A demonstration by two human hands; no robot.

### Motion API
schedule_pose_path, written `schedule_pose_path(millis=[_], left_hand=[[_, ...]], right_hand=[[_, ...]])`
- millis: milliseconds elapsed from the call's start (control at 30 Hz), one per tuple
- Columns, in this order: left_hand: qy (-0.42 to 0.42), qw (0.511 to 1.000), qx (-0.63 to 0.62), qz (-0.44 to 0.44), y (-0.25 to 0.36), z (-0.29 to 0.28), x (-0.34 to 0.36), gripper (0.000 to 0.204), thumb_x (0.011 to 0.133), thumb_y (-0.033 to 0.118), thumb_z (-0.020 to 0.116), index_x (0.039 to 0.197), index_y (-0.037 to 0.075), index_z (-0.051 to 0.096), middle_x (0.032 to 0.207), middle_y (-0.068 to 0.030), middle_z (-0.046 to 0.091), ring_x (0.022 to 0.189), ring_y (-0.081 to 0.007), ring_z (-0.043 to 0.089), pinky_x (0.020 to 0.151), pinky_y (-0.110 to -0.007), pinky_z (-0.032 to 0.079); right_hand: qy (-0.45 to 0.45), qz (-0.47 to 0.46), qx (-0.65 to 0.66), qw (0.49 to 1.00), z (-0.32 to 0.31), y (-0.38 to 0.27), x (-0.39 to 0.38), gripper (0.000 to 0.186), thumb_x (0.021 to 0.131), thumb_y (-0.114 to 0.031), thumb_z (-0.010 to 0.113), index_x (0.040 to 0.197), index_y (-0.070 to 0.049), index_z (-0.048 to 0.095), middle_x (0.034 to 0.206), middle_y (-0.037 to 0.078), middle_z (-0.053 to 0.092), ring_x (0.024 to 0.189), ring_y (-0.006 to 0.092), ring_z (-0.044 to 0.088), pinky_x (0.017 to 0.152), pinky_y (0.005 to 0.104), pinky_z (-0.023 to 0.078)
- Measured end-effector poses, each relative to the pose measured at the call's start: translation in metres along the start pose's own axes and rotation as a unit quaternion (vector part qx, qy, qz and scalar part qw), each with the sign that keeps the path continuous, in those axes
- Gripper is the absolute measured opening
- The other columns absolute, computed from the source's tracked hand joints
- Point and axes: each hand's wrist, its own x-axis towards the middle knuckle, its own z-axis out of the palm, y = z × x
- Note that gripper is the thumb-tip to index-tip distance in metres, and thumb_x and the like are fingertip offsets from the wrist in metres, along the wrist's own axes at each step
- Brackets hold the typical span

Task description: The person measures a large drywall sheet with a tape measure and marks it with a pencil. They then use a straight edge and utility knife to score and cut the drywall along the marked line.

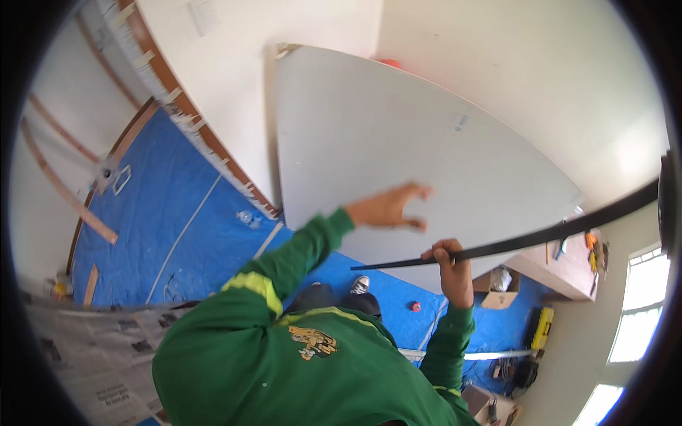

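My right hand point(452, 273) is closed around a long, thin black strip point(518, 243), near its tapered end. The strip runs up to the right and looks wider where it leaves the view past a dark object at the edge. My left hand point(389, 207) reaches forward with fingers and thumb apart and slightly curled, a little smeared by motion. Nothing shows between them. Behind both hands a large pale grey panel point(369, 128) leans against the wall in the corner. How far the left hand is from the panel I cannot tell.
Blue sheeting point(188, 234) covers the floor. A brown wooden frame edge point(192, 106) with tape pieces runs down the left. Newspaper point(92, 355) covers a surface at lower left. To the right are a cardboard box point(499, 298), a workbench point(561, 266) with tools and a yellow case point(543, 328).
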Motion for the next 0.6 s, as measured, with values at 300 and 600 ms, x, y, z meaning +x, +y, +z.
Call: schedule_pose_path(millis=[300,600], left_hand=[[0.252,0.914,-0.010,-0.319,-0.030,0.031,-0.180,0.038,0.107,0.027,0.066,0.132,0.000,0.056,0.117,-0.0200,0.066,0.107,-0.0413,0.067,0.086,-0.049,0.054],[0.342,0.884,0.107,-0.301,-0.156,0.001,-0.296,0.026,0.108,0.021,0.063,0.124,0.001,0.059,0.107,-0.0192,0.065,0.100,-0.0419,0.066,0.086,-0.051,0.052]], right_hand=[[-0.262,-0.116,-0.030,0.957,0.148,-0.064,0.132,0.013,0.108,-0.010,0.065,0.110,0.003,0.067,0.100,0.007,0.075,0.098,0.0152,0.070,0.093,0.0327,0.054],[-0.165,-0.176,-0.121,0.963,0.280,-0.133,0.204,0.014,0.105,-0.011,0.069,0.105,0.002,0.072,0.089,0.001,0.067,0.085,0.0083,0.055,0.079,0.0268,0.047]])
